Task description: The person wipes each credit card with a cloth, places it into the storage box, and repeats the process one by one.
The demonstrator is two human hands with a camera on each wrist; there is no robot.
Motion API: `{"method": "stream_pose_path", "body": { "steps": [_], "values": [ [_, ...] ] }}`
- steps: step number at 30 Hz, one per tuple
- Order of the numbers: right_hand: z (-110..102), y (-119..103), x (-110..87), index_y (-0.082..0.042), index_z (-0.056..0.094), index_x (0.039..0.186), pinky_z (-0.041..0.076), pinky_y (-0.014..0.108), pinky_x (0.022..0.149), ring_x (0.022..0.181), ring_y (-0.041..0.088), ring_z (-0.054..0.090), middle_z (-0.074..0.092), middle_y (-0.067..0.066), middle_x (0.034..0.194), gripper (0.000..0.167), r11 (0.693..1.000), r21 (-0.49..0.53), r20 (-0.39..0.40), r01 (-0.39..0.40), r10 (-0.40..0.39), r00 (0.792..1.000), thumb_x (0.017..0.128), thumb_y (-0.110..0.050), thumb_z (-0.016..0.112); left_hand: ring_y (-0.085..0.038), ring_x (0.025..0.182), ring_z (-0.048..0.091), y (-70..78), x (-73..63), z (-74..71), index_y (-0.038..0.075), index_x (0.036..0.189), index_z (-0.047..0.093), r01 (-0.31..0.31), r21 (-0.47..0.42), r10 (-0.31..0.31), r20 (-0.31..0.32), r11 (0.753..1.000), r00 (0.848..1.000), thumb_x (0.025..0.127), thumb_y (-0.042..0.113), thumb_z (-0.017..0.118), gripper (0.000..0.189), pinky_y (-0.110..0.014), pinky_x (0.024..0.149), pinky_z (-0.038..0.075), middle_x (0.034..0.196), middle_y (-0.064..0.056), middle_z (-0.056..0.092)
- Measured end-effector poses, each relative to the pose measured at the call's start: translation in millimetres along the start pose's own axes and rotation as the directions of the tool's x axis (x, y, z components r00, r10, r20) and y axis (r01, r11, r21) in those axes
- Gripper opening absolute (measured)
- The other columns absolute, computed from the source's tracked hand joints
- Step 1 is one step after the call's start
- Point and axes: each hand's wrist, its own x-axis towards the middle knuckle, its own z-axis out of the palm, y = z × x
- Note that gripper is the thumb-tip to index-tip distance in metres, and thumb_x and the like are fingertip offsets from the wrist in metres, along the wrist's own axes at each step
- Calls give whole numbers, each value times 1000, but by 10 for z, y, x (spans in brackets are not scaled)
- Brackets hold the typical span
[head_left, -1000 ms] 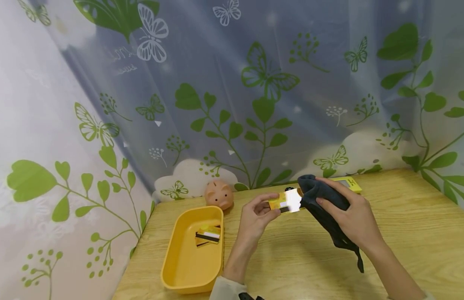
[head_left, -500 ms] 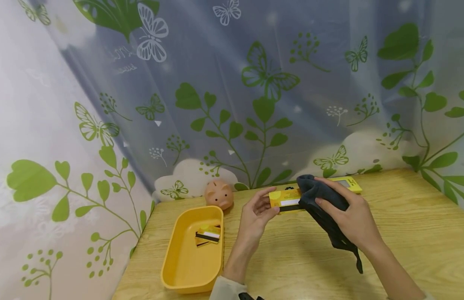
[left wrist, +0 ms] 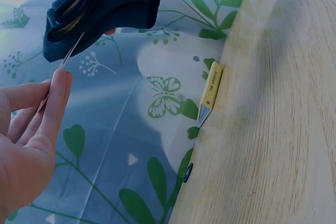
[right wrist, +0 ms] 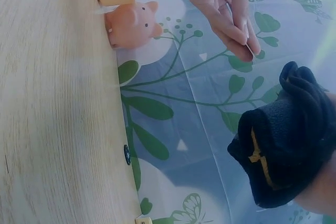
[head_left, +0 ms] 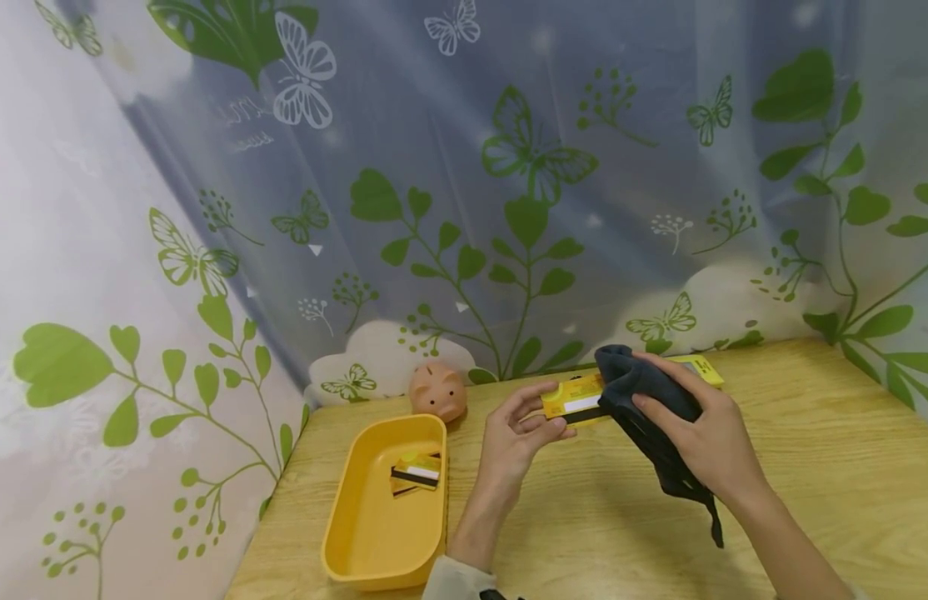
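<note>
Between thumb and fingers, my left hand (head_left: 509, 446) pinches a yellow card (head_left: 572, 398) with a white strip and a black stripe. The card's right end reaches the mouth of a dark blue cloth pouch (head_left: 647, 393), which overlaps it in the head view. My right hand (head_left: 707, 433) grips the pouch from the right, and a dark cord hangs below. Seen edge-on in the left wrist view, the card (left wrist: 72, 51) runs from the left fingertips to the folded pouch (left wrist: 105, 11). Something yellow (right wrist: 256, 153) shows inside the pouch opening in the right wrist view.
A yellow tray (head_left: 385, 546) stands left of my left forearm, with a few yellow cards (head_left: 419, 469) in it. Behind it sits a pink piggy bank (head_left: 437, 392). A flat yellow item (head_left: 706, 369) lies near the patterned curtain, partly behind my right hand.
The white glare on the card is gone. Its tilt has shifted slightly, and the left hand has moved a little right. My right hand keeps the pouch in nearly the same place.
</note>
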Motion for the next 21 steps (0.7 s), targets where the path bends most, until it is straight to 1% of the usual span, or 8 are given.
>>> {"method": "stream_pose_path", "body": {
  "steps": [2,6,8,10,13,16,18,21],
  "values": [
    [15,-7,-5,-29,57,151,59,21,74,99,-9,62,58,10,146,52,1000,6,-15,22,-22,1000,101,-24,71,-18,87,73,-4,3,1,5,138,66,4,-1,-4,-13,1000,1000,91,-9,73,49,-47,90,61,109,-11,61],
    [67,-24,-23,-28,59,149,60,22,73,98,-4,66,61,9,142,53,998,21,-44,67,-66,997,99,-16,73,-19,90,74,-2,6,5,3,141,64,10,18,-10,-36,1000,999,89,-10,75,54,-44,88,62,112,-12,65],
    [103,-36,-34,-28,60,148,60,23,73,98,-1,68,61,7,142,55,995,42,-39,88,-86,996,98,-12,74,-21,93,75,0,6,10,4,141,64,14,44,-12,-44,999,999,88,-8,77,56,-41,86,62,114,-13,66],
    [149,-55,-46,-26,60,148,60,23,73,99,2,69,62,6,143,55,992,60,-18,115,-114,993,97,-10,74,-23,97,75,2,5,14,9,140,66,20,76,-16,-53,997,998,87,-7,79,56,-38,85,62,117,-13,68],
    [231,-82,-67,-26,60,148,60,24,77,103,6,70,63,3,143,57,984,82,40,158,-162,986,96,-8,75,-24,100,75,-1,1,28,15,138,68,34,120,-27,-62,992,998,88,-6,79,55,-34,85,62,120,-11,68],
    [314,-102,-98,-27,61,146,58,22,84,112,10,68,66,-2,138,58,978,59,95,199,-204,974,94,-10,78,-22,98,74,-8,-3,46,16,136,69,38,131,-30,-64,991,998,90,-7,75,52,-31,82,61,121,-10,69],
    [358,-111,-116,-31,62,146,56,23,88,117,12,65,66,-7,135,59,977,35,123,208,-211,970,93,-11,79,-19,96,73,-5,-7,58,16,136,69,35,134,-27,-61,990,998,92,-8,72,51,-28,78,60,124,-9,69],
    [396,-116,-135,-34,62,145,56,28,90,119,17,65,66,-9,134,61,980,0,147,201,-199,969,92,-13,80,-15,91,71,8,-12,70,17,136,69,27,137,-20,-51,990,999,93,-10,69,51,-24,72,57,128,-9,69]
  ]
}}
